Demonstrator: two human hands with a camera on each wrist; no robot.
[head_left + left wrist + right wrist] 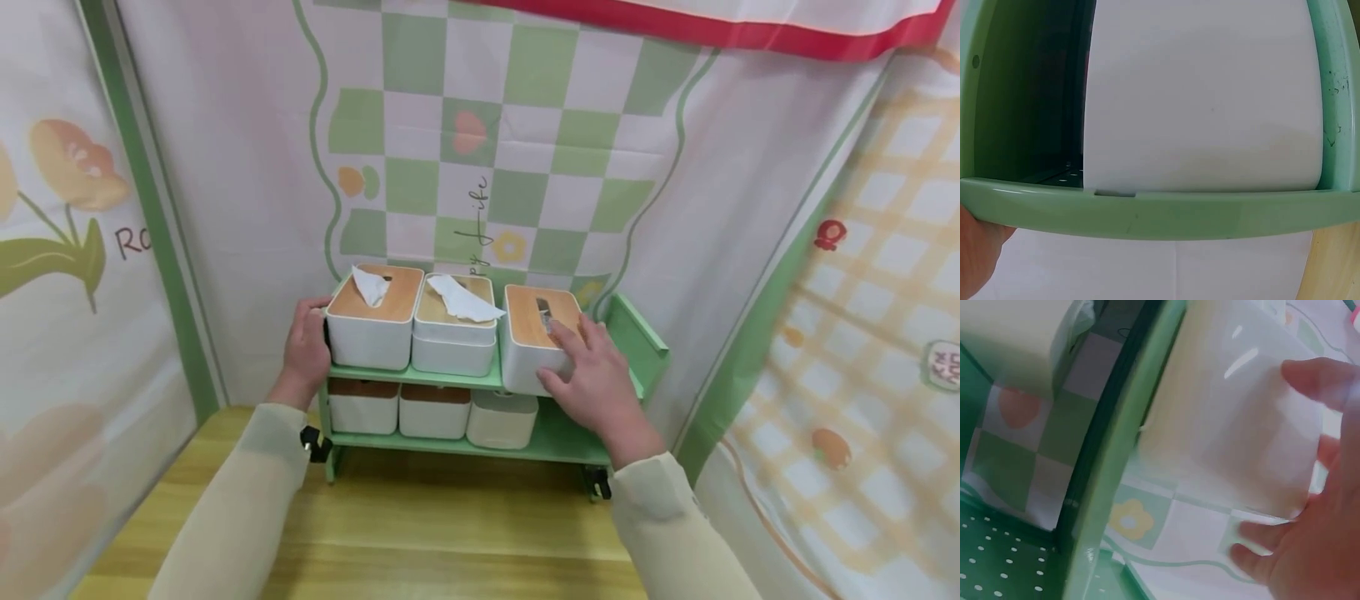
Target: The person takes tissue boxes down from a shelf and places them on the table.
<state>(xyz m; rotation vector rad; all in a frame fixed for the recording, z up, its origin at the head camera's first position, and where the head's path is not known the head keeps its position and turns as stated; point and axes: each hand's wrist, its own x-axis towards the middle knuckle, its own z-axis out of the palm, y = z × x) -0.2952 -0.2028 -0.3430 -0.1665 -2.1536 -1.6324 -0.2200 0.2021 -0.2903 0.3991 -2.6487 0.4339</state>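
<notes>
My right-hand tissue box (521,367) sits toward the right end of the rack's upper shelf (450,381), its lower front at or just past that shelf's front edge; I can't tell whether its base rests or is raised. My right hand (596,383) grips its front right corner, thumb (1316,378) against the white front, fingers spread over the wooden lid (520,317) and right side.

I'd judge this as seating or shifting that box. Best to keep it level, lead with the base, and push low on the front so it doesn't tip over the edge. A narrow gap separates it from the middle box (453,354), so I'd slide gently and line up the fronts.

Beside that, the left box (371,340) stands at the upper shelf's left end. My left hand (306,346) is at the green rack's (633,337) left end, good for steadying; I can't tell how its fingers close.

Below, three boxes line the lower shelf (566,433), above the wooden tabletop (450,517).
</notes>
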